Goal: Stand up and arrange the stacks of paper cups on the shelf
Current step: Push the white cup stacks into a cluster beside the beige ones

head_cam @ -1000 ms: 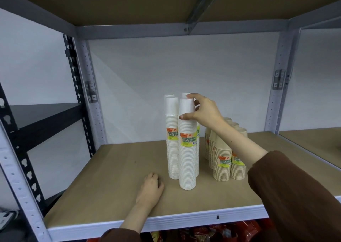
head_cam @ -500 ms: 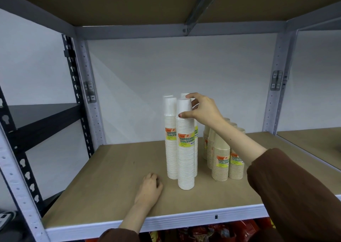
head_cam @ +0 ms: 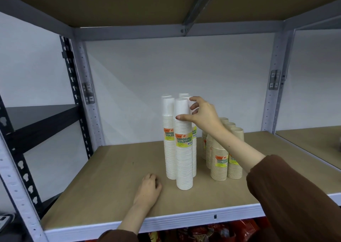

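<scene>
Several tall white paper cup stacks (head_cam: 168,149) with yellow-green labels stand upright in a tight cluster at mid-shelf. The front white stack (head_cam: 183,160) stands nearest me. My right hand (head_cam: 203,116) holds it near the top, thumb across its front and fingers curved behind its top cup. Right of the cluster stand several shorter beige cup stacks (head_cam: 219,160), partly hidden by my right forearm. My left hand (head_cam: 148,190) rests on the shelf board (head_cam: 114,177) just left of the front stack's base, fingers curled, holding nothing.
A grey upright post (head_cam: 86,94) bounds the shelf bay on the left and another (head_cam: 276,83) on the right. A board overhead (head_cam: 129,4) caps the bay. A black shelf unit (head_cam: 36,120) stands to the left. Red packets (head_cam: 212,232) lie on the shelf below.
My right hand's fingers have loosened and spread a little at the top of the front white stack. The stack stays upright in about the same spot. My left hand has not moved.
</scene>
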Demonstrator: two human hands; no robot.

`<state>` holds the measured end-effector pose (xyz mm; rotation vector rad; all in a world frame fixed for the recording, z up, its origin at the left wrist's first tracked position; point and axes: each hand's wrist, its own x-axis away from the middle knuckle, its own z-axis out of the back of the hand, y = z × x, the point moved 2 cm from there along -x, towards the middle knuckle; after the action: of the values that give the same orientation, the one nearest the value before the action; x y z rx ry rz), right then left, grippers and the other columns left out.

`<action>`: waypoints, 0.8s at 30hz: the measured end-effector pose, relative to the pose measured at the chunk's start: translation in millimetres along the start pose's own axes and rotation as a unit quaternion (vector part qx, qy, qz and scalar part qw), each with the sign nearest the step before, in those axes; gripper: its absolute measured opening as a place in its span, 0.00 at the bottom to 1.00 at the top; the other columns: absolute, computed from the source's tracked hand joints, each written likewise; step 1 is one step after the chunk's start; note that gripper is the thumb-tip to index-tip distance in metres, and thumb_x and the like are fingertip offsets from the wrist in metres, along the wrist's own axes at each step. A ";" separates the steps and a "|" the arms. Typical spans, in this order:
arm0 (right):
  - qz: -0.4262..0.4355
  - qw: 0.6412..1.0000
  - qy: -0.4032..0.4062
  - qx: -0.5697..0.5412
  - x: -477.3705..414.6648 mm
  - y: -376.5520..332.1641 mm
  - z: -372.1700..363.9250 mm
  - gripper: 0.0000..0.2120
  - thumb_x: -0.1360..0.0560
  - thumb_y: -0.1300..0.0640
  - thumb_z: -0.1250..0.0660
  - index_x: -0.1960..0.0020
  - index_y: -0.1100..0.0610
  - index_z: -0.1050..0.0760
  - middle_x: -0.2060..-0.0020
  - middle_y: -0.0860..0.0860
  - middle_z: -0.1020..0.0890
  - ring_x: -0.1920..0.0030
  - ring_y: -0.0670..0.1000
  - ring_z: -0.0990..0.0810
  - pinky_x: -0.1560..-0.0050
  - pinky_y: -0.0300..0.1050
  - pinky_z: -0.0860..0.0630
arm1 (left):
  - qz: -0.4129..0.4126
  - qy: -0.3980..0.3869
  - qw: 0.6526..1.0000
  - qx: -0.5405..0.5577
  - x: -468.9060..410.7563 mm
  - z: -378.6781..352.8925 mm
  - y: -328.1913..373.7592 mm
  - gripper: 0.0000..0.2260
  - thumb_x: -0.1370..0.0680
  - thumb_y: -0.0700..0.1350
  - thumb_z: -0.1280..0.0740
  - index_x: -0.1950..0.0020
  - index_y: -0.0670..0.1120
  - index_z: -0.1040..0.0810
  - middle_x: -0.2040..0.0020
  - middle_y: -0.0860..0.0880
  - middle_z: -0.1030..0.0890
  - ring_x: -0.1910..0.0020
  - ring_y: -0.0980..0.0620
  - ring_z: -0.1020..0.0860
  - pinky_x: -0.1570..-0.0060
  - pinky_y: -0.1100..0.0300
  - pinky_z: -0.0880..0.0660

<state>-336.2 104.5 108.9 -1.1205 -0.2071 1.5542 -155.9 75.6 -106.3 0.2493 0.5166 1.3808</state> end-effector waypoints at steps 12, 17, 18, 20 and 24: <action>-0.084 0.988 -0.118 0.061 92.7 93.0 -33.4 0.30 0.34 0.48 0.26 0.38 0.60 0.29 0.53 0.50 0.24 0.53 0.48 0.27 0.60 0.34 0.32 | -0.018 -0.031 0.999 0.032 3.1 0.6 4.5 0.21 0.23 0.54 0.40 0.36 0.41 0.30 0.35 0.45 0.28 0.36 0.49 0.30 0.36 0.59 0.33; -0.134 0.952 -0.246 0.122 114.7 122.5 -64.0 0.52 0.37 0.34 0.31 0.26 0.61 0.48 0.27 0.57 0.38 0.28 0.53 0.38 0.30 0.42 0.39 | -0.009 -0.098 0.995 0.035 1.0 0.9 9.1 0.36 0.26 0.61 0.38 0.26 0.42 0.45 0.24 0.45 0.43 0.25 0.49 0.43 0.25 0.56 0.45; -0.137 0.948 -0.260 0.122 115.4 122.1 -66.7 0.61 0.44 0.26 0.35 0.25 0.62 0.52 0.26 0.57 0.41 0.27 0.53 0.40 0.28 0.43 0.41 | -0.007 -0.114 0.993 0.029 0.1 0.6 10.5 0.40 0.27 0.62 0.38 0.25 0.42 0.48 0.23 0.45 0.46 0.24 0.49 0.46 0.24 0.55 0.47; -0.138 0.946 -0.264 0.126 112.5 127.7 -72.6 0.77 0.62 0.17 0.51 0.25 0.64 0.56 0.25 0.59 0.45 0.25 0.55 0.44 0.27 0.45 0.43 | -0.006 -0.145 0.989 0.009 -0.4 -0.2 14.7 0.48 0.32 0.69 0.39 0.25 0.41 0.53 0.22 0.43 0.51 0.23 0.49 0.51 0.24 0.54 0.51; -0.126 0.945 -0.271 0.136 105.1 135.7 -80.2 0.81 0.68 0.16 0.58 0.26 0.65 0.61 0.24 0.60 0.50 0.24 0.56 0.49 0.25 0.46 0.47 | -0.006 -0.177 0.984 -0.010 -5.0 -2.2 20.8 0.59 0.43 0.78 0.45 0.25 0.40 0.57 0.22 0.42 0.55 0.23 0.48 0.54 0.24 0.54 0.55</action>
<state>-357.3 113.2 -79.1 -0.4130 -0.4709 1.5719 -175.6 74.3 -97.5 0.4655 0.2078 1.2931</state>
